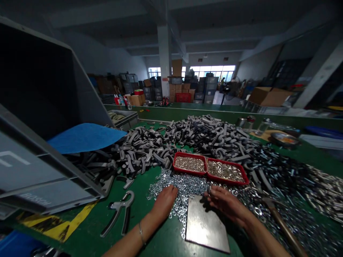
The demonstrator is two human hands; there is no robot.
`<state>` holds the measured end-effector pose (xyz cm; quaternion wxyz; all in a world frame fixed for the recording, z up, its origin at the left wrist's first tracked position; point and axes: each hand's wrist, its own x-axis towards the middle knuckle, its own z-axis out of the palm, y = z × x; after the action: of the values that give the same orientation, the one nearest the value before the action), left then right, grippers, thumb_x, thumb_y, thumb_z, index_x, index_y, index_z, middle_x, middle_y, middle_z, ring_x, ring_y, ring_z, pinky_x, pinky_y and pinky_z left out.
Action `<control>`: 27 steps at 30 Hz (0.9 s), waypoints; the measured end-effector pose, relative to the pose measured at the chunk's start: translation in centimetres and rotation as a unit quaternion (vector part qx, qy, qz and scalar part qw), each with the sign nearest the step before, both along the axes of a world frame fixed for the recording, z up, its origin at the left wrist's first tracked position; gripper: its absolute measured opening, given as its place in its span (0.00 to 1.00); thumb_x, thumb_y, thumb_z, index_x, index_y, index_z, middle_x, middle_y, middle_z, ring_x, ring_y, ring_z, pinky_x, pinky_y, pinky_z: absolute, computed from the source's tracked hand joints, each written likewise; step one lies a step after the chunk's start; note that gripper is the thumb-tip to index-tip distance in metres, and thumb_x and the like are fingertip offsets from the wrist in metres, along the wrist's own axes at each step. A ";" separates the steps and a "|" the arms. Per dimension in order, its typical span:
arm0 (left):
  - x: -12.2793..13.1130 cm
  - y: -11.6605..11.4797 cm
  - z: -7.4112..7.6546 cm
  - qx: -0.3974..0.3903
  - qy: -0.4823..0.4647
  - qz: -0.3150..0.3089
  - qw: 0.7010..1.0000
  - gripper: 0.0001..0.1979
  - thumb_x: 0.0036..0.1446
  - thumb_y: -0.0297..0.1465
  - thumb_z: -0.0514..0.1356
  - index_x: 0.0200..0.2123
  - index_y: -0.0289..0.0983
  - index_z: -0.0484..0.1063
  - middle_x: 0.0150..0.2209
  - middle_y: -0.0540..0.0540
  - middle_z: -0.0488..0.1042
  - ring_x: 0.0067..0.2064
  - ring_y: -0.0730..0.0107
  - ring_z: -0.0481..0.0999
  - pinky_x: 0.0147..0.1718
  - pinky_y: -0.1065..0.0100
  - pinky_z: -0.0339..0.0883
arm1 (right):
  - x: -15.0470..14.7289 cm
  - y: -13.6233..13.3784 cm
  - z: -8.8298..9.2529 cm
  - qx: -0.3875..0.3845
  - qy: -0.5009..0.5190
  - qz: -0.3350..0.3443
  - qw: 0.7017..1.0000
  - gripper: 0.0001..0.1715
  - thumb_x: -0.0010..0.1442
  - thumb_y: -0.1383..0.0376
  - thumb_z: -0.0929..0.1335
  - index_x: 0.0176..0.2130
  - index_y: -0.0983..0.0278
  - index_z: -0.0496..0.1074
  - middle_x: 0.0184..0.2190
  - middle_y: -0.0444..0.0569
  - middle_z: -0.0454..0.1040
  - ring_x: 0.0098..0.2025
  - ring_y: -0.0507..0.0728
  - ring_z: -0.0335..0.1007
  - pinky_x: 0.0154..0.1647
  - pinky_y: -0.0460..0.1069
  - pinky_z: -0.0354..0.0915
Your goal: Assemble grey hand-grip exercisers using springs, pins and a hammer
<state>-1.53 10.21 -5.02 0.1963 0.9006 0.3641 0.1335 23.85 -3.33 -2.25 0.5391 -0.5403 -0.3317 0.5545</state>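
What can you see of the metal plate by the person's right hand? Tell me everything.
The metal plate is flat, grey and angular, apparently steel, with bright glare on its surface. It lies on the green table, with loose metal rings crowding its left and top edges. The right hand is over its upper right part, with shadow there; contact is unclear.
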 end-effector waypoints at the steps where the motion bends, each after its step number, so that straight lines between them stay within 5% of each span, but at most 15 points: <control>1: -0.3 0.3 -0.1 -0.010 -0.025 0.008 1.000 0.12 0.63 0.23 0.50 0.44 0.37 0.72 0.44 0.39 0.74 0.48 0.56 0.74 0.51 0.54 0.66 | -0.7 -0.4 -0.2 0.003 0.033 -0.002 0.999 0.17 0.57 0.55 0.74 0.41 0.62 0.71 0.41 0.51 0.79 0.40 0.55 0.77 0.43 0.50 0.71; 6: -1.5 0.7 0.8 -0.103 -0.151 0.039 0.982 0.12 0.65 0.31 0.51 0.45 0.35 0.72 0.44 0.39 0.76 0.44 0.59 0.79 0.46 0.58 0.72 | -3.0 -2.4 -0.4 0.006 0.203 -0.006 0.979 0.21 0.59 0.64 0.75 0.51 0.62 0.71 0.41 0.49 0.78 0.43 0.52 0.76 0.47 0.47 0.70; 9: -1.0 -1.4 2.3 -0.193 -0.201 0.020 0.960 0.14 0.65 0.35 0.53 0.47 0.33 0.72 0.37 0.41 0.80 0.36 0.63 0.81 0.38 0.64 0.74 | -5.0 -3.3 -0.5 0.011 0.278 -0.015 0.960 0.16 0.58 0.68 0.75 0.47 0.62 0.72 0.41 0.49 0.79 0.43 0.52 0.77 0.49 0.46 0.70; 13: 0.5 -5.8 3.5 -0.382 -0.327 -0.019 0.864 0.13 0.53 0.35 0.66 0.40 0.34 0.77 0.37 0.43 0.80 0.40 0.63 0.80 0.41 0.67 0.71 | -8.7 -4.3 -1.4 0.033 0.302 -0.014 0.953 0.16 0.60 0.68 0.74 0.47 0.64 0.72 0.41 0.50 0.79 0.38 0.51 0.77 0.43 0.46 0.72; 16: 0.9 -8.2 3.4 -0.462 -0.357 -0.007 0.812 0.13 0.49 0.36 0.70 0.35 0.33 0.77 0.30 0.45 0.78 0.32 0.67 0.78 0.35 0.69 0.69 | -11.0 -5.2 -2.2 0.048 0.309 -0.026 0.949 0.11 0.61 0.66 0.74 0.43 0.66 0.72 0.35 0.48 0.78 0.32 0.49 0.75 0.33 0.43 0.70; 19: 0.6 -9.3 3.1 -0.515 -0.359 -0.002 0.778 0.15 0.50 0.38 0.70 0.33 0.32 0.75 0.27 0.47 0.76 0.29 0.71 0.75 0.31 0.72 0.66 | -12.4 -6.1 -2.4 0.007 0.352 -0.044 0.935 0.10 0.61 0.65 0.74 0.41 0.65 0.71 0.35 0.46 0.77 0.29 0.46 0.72 0.26 0.40 0.64; 23: -0.1 -9.1 2.3 -0.548 -0.421 0.013 0.723 0.18 0.58 0.44 0.64 0.36 0.33 0.71 0.33 0.44 0.77 0.30 0.72 0.75 0.31 0.71 0.68 | -12.8 -6.9 -2.1 0.019 0.394 -0.074 0.916 0.10 0.61 0.66 0.73 0.41 0.62 0.68 0.30 0.41 0.72 0.26 0.44 0.67 0.20 0.38 0.56; 25: -0.3 -8.9 1.6 -0.524 -0.432 0.038 0.733 0.19 0.57 0.46 0.63 0.35 0.35 0.68 0.31 0.47 0.76 0.22 0.76 0.70 0.23 0.73 0.65 | -12.9 -7.1 -1.9 0.021 0.378 -0.073 0.923 0.12 0.60 0.66 0.74 0.42 0.61 0.68 0.28 0.40 0.70 0.28 0.46 0.68 0.23 0.39 0.58; 27: -0.5 -9.0 1.0 -0.473 -0.408 0.069 0.778 0.20 0.55 0.48 0.63 0.32 0.36 0.66 0.24 0.52 0.72 0.15 0.80 0.60 0.15 0.76 0.54 | -13.1 -7.2 -1.9 0.026 0.336 -0.058 0.940 0.13 0.60 0.64 0.74 0.42 0.60 0.67 0.27 0.39 0.68 0.27 0.47 0.66 0.23 0.41 0.60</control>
<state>-2.03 1.19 -4.04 0.7176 0.5286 0.3285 0.3124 10.75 -10.54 -4.17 0.6643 -0.3267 -0.1135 0.6627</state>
